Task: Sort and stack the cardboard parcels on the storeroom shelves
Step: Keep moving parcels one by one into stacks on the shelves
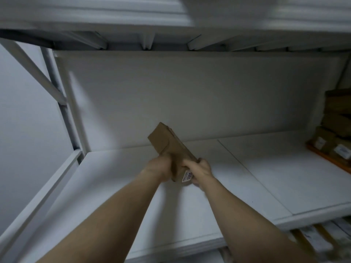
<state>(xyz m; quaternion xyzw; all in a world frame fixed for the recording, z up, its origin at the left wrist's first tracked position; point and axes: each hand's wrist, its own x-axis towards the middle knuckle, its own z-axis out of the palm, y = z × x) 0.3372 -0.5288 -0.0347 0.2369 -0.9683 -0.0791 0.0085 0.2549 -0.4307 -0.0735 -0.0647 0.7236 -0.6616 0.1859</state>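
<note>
A long brown cardboard parcel (167, 143) is held tilted above the white shelf board (275, 177), its far end pointing up and to the left. My left hand (158, 168) grips its near left side. My right hand (200, 170) grips its near right end, beside a white label with dark numbers (187, 176). Both arms reach forward from the bottom of the view. At the far right, a stack of other brown parcels (337, 118) rests on the same shelf level; some carry white labels.
A white back panel (190, 95) closes the shelf behind the parcel. A white upright post with diagonal brace (62, 103) stands at the left. The upper shelf's underside (148, 42) runs overhead. An orange beam (330, 158) edges the right stack. More items show on the lower shelf (322, 238).
</note>
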